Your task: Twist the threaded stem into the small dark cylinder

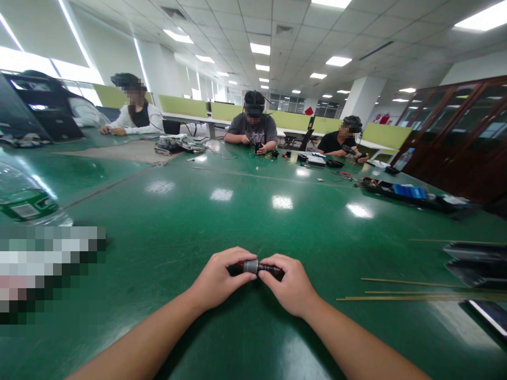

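A short dark rod-like piece (271, 268), reddish brown with thin pale rings, lies level between my hands just over the green table (190, 221). Around its left part sits a wider grey collar (250, 266). My left hand (222, 274) pinches this collar between thumb and fingertips. Close beside it, my right hand (291, 282) grips the ringed part with thumb and forefinger, and the tip points right into the palm. A fine hair-like strand (260, 251) rises near the collar. What exactly the piece is, I cannot tell.
Thin sticks (404, 293) and dark flat items (475, 264) lie at right. A phone-like slab (487, 319) is at the right edge. At left are a plastic bottle (27, 195) and a blurred box (43, 258). Several people work across the table, near a long black tray (415, 196).
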`<state>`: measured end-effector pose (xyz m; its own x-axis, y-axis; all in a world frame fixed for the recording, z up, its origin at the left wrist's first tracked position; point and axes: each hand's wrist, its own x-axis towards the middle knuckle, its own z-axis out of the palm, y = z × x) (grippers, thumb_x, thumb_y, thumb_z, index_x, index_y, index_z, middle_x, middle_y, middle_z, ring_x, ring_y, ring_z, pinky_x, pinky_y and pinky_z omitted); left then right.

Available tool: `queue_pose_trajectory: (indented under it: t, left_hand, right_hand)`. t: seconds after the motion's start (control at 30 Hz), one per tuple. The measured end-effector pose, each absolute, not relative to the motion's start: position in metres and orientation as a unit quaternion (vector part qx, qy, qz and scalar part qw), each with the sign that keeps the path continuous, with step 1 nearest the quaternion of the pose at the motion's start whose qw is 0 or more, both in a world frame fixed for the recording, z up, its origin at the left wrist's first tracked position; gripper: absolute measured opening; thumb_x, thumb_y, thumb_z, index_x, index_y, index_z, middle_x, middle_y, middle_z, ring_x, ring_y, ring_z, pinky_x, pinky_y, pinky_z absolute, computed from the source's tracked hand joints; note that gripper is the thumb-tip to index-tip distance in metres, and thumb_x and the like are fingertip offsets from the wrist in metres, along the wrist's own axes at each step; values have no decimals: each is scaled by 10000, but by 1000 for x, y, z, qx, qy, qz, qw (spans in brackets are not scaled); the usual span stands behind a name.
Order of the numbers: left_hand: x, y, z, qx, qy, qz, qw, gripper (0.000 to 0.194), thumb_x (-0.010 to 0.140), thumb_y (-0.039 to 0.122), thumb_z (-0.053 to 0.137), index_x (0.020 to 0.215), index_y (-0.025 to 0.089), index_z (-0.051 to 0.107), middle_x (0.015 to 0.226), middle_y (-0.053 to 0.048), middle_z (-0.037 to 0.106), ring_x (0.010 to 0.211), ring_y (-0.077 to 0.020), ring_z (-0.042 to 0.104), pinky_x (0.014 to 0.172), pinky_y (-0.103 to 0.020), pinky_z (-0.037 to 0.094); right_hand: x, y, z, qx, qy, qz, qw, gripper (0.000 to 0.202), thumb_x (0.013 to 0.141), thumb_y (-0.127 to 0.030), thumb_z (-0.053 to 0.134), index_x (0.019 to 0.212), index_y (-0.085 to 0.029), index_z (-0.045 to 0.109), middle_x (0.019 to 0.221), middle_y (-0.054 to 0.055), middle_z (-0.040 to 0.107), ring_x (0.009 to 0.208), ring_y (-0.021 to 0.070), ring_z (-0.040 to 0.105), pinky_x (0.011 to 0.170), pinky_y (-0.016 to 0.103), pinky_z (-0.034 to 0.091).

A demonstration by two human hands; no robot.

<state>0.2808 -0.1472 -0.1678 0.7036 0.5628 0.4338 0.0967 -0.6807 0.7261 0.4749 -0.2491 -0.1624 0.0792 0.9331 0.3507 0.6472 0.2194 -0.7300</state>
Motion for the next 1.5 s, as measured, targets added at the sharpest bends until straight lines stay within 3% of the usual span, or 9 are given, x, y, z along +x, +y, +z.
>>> queue_pose_trajectory:
  t: [1.5]
  left_hand:
    - [282,-150,-166,853,194,336,348,275,821,274,755,1090,238,717,1041,-56,717,961,-210,668,881,-347,528]
  right_hand:
    - [474,-250,-160,-607,-667,171,397,93,878,-238,657,921,-218,736,827,12,713,744,165,630,680,268,444]
